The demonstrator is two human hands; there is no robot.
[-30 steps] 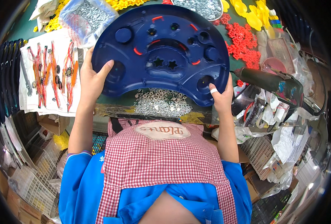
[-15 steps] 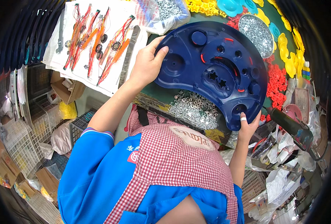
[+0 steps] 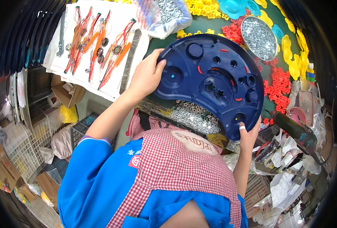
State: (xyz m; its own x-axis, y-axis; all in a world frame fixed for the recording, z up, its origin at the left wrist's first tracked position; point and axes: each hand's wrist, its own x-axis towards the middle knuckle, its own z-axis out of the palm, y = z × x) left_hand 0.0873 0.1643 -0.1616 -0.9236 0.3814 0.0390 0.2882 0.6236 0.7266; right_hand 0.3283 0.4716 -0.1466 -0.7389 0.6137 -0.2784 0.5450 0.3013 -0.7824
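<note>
A dark blue crescent-shaped plastic shell [image 3: 191, 81] is held between my two hands over the green table. It has round wells, star-shaped holes and a few red pieces set in it. My left hand [image 3: 147, 74] grips its left end, thumb on the inside face. At the lower right end, my right hand [image 3: 249, 135] holds the rim, thumb inside and a white band around it. Under the shell's inner curve lies a pile of small silver screws [image 3: 195, 117], partly hidden by it.
On a white sheet [image 3: 113, 87] at left lie several wire bundles [image 3: 96, 41] with speakers. Behind are a bag of screws [image 3: 168, 15] and a round tray of metal parts [image 3: 258, 38]. Red star pieces [image 3: 278, 87] and yellow pieces [image 3: 206, 8] surround them. A dark green power screwdriver [image 3: 293, 127] sits at right.
The shell has moved down and slightly left, nearer to me, with both hands still on it. More yellow and red pieces show behind its far edge.
</note>
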